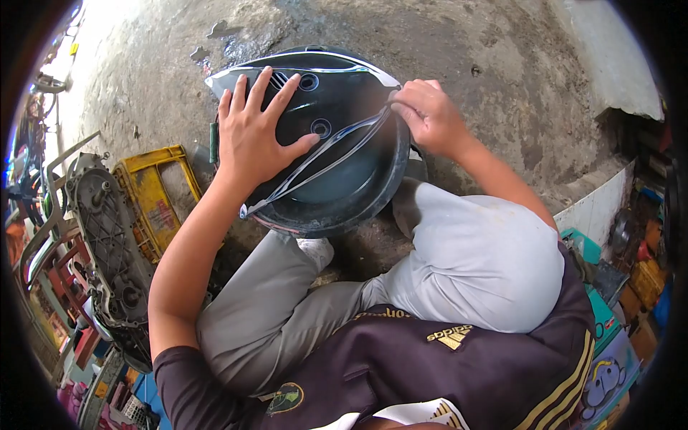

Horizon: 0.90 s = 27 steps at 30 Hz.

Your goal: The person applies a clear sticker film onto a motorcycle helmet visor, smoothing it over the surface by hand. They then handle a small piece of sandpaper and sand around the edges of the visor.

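Note:
A glossy black panel (342,100) with a white edge and two round holes lies across a round black basin (380,188) holding some water. My left hand (256,136) rests flat on the panel's left part, fingers spread. At the panel's right end my right hand (428,115) is closed, its thumb and fingers pinching the panel's narrow tip. The panel's underside is hidden.
Left of the basin are a yellow crate (159,193) and a metal engine casing (107,229). My bent knees are close below the basin. A low white wall (598,204) and assorted boxes and parts stand at the right.

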### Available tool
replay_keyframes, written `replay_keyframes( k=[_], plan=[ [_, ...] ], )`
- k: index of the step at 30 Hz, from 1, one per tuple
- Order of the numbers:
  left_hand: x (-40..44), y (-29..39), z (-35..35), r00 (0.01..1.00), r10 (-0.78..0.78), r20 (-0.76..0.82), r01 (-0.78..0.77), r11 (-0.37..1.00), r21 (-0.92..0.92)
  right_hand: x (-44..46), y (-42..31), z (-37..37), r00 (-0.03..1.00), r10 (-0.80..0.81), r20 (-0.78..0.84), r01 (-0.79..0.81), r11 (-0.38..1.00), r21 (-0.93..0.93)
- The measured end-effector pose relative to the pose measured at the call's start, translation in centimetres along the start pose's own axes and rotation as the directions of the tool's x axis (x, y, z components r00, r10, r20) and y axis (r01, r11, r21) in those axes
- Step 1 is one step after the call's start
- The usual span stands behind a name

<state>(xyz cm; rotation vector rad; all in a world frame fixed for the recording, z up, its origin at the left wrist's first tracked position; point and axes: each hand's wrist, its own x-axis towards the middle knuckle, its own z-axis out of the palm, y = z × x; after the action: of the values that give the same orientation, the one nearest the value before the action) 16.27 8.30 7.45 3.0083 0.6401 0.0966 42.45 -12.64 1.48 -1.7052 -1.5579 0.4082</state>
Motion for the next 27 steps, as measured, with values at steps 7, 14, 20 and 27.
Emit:
replay_keyframes(
  k=[7,14,20,27],
  plan=[
    [0.0,-0.1,0.1,1.000,-0.004,0.012,0.004,1.000,0.001,-0.1,0.5,0.0,0.998,-0.062,-0.013,0.062,0.997,-0.055],
    [0.1,0.1,0.1,1.000,-0.003,0.003,0.003,1.000,-0.007,-0.1,0.1,0.0,0.992,-0.122,0.031,0.124,0.990,-0.060],
    [0.0,0.0,0.0,1.000,-0.001,-0.005,0.001,1.000,-0.013,-0.3,0.6,0.5,0.982,-0.185,-0.044,0.181,0.979,-0.095],
    [-0.1,-0.1,0.2,1.000,-0.004,-0.001,0.004,1.000,-0.013,-0.2,-0.4,0.4,0.993,-0.119,-0.013,0.117,0.989,-0.085]
  ],
)
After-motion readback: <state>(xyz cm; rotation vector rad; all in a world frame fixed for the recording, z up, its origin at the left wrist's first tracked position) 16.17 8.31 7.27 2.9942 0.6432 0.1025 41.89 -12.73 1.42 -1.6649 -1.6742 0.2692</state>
